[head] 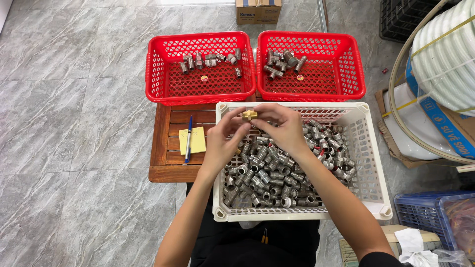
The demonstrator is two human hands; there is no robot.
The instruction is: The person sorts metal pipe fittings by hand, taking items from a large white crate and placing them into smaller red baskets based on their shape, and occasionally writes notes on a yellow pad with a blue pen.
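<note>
Brass fitting [249, 114] lay crosswise betw. both hands, left hand [223, 136] & right hand [282, 126] pinching its ends above white crate [373, 173].

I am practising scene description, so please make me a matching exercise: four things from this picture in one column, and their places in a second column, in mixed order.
Things:
1. brass fitting
2. blue pen
3. white basket
4. cardboard box

Places:
A. on the yellow notepad
B. on the floor beyond the red baskets
C. between the fingertips of the left hand and the right hand
D. nearest the person, full of grey metal fittings

Pairs: 1-C, 2-A, 3-D, 4-B
</note>
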